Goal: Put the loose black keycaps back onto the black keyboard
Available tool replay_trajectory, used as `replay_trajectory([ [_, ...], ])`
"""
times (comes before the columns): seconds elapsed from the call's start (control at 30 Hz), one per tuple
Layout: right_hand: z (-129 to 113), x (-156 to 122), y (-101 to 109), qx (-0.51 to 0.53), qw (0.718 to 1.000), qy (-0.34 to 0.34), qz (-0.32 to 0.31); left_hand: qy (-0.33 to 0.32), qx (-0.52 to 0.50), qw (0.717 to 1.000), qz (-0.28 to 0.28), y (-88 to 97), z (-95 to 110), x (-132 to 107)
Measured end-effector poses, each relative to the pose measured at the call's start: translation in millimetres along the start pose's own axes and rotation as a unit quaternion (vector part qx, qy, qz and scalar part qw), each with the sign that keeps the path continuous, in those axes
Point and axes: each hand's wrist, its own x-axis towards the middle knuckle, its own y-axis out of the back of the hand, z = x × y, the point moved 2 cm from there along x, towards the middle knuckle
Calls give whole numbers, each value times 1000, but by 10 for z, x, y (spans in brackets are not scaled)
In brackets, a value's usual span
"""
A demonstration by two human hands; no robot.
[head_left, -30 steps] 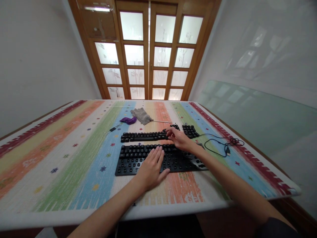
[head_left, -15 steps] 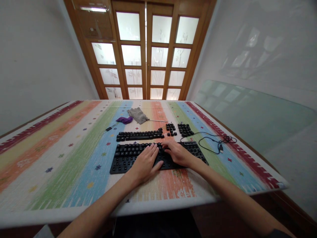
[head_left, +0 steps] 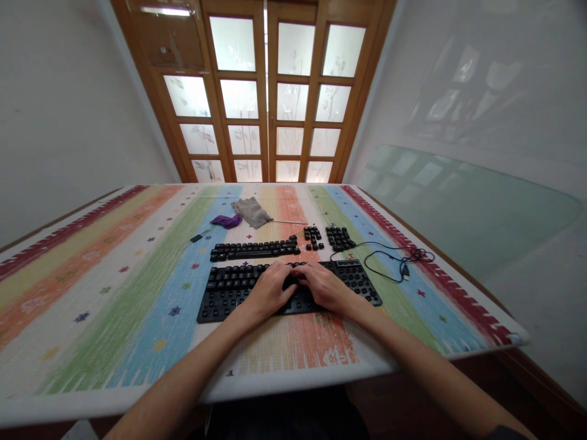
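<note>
A black keyboard [head_left: 224, 296] lies on the striped tablecloth [head_left: 137, 293] in front of me. Both hands rest on its middle, fingertips almost touching. My left hand [head_left: 269, 292] has its fingers bent down onto the keys, and I see nothing held in it. My right hand [head_left: 324, 286] is curled with its fingertips pinched together over the keys; what they hold is too small to make out. Behind the keyboard lie a long row of loose black keycaps [head_left: 254, 249] and two smaller keycap clusters [head_left: 313, 236] [head_left: 340, 238].
The keyboard's black cable [head_left: 394, 263] coils at the right, ending in a USB plug. Farther back lie a grey cloth [head_left: 251, 212], a purple item [head_left: 225, 221] and a small black tool [head_left: 196, 238]. Wooden glazed doors stand behind the table; a glass pane leans at the right.
My right hand came back from the loose keycaps to the middle of the keyboard. My left hand's fingers went from flat to bent and closed in on the right hand.
</note>
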Motion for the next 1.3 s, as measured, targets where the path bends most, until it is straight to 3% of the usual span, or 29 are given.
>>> replay_trajectory([
  [0.47,24,-56,-21,42,998,-39,21,-44,-19,999,-1,-5,-23,-3],
  [0.67,10,-72,68,43,998,-15,32,-46,-29,999,2,-10,-33,-2],
  [1.3,24,-127,141,75,993,-88,36,-28,-46,999,7,28,-18,-1],
])
